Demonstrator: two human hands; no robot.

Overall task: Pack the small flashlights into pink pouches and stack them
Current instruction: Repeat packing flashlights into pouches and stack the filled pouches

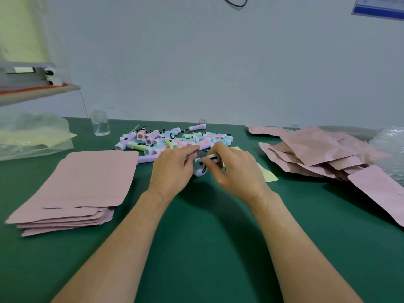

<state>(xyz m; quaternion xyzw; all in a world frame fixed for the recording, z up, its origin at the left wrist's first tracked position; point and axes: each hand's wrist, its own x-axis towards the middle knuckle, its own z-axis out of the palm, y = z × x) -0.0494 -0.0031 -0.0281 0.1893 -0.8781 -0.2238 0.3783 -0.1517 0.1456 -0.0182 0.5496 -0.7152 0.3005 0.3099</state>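
Note:
A heap of small pastel flashlights (172, 139) with black wrist cords lies at the middle back of the green table. Just in front of the heap, my left hand (172, 169) and my right hand (236, 169) meet around a few small flashlights (200, 168), light blue and white ones among them. Both hands have fingers closed on this bunch, which partly hides it. A flat stack of empty pink pouches (72, 186) lies to the left. A loose pile of puffed pink pouches (323, 154) sits to the right.
A clear plastic cup (101, 123) stands behind the heap on the left. A crumpled clear bag (32, 134) lies far left under a shelf. Yellow paper slips (269, 174) lie right of my hands. Clear plastic packaging (389, 145) rests at the right edge. The green mat (201, 237) spreads between my forearms.

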